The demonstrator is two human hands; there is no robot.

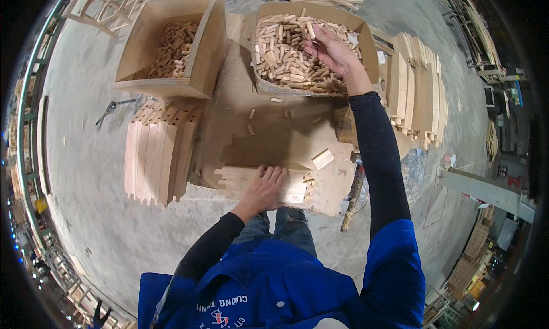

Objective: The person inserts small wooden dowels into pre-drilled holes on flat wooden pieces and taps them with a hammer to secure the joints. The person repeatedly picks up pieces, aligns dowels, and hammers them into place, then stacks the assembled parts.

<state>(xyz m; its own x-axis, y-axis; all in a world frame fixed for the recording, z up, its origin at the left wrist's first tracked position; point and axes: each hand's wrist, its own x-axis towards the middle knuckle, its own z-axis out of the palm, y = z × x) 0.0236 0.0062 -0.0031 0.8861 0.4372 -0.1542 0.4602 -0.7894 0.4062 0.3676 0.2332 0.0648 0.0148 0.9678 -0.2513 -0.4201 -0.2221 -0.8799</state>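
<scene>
My right hand [334, 50] is over a cardboard box [369, 54] heaped with short wooden dowels [286, 57]. A pale dowel [310, 30] is pinched between its thumb and fingers. Close to my body, my left hand [266, 186] lies across a row of pale wooden slats [234, 183], its fingers curled over their far edge. The slats lie side by side on the worktop [229, 134], and small dowel ends stick out near their right end. A short wood block [322, 158] rests beyond that end.
A deep wooden bin [217, 37] with more dowels stands far left. Stacks of drilled slats flank the worktop, at left [157, 157] and at right [417, 89]. A hammer [353, 194] lies at the right edge. Loose dowels [250, 129] are scattered between box and slats.
</scene>
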